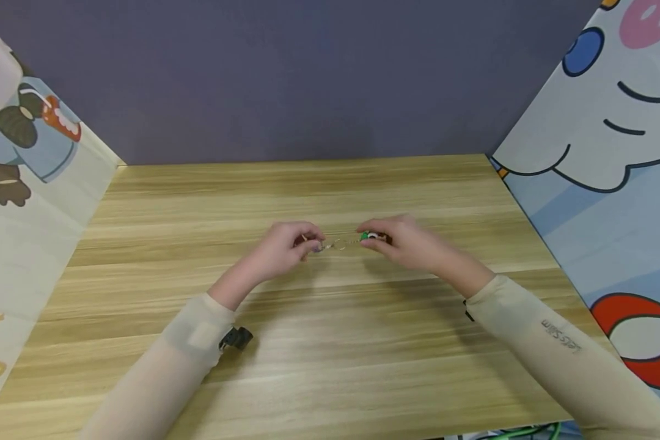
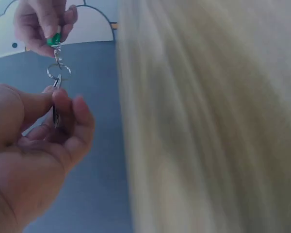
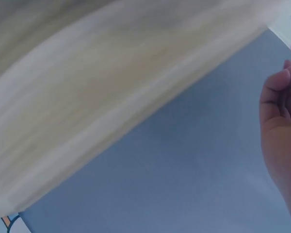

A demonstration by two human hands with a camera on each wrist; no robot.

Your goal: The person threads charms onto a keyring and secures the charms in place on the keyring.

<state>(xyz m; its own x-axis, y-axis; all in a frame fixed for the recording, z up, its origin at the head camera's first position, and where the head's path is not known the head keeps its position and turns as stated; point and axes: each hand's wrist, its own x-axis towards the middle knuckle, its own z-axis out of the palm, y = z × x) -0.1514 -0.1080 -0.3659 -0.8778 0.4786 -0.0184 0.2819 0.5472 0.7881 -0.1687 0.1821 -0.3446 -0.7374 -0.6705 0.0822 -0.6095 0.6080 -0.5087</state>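
Observation:
My left hand (image 1: 286,249) pinches a thin, shiny metal piece (image 2: 56,115) between thumb and fingers; its exact kind cannot be told, as the fingers cover much of it. A split key ring (image 2: 49,73) joins that piece to a short metal chain (image 2: 57,57). At the chain's other end, my right hand (image 1: 409,241) grips a small charm (image 1: 365,235) with green, white and dark parts, partly hidden by the fingers. The keychain stretches in a nearly straight line between both hands, over the middle of the table. Only part of the right hand shows in the right wrist view.
The wood-grain table (image 1: 330,354) lies beneath both hands. A grey-blue panel (image 1: 308,79) stands along its far edge, with cartoon-printed walls on both sides. Green cables (image 1: 528,431) show below the near right edge. A black device (image 1: 238,337) sits at the left cuff.

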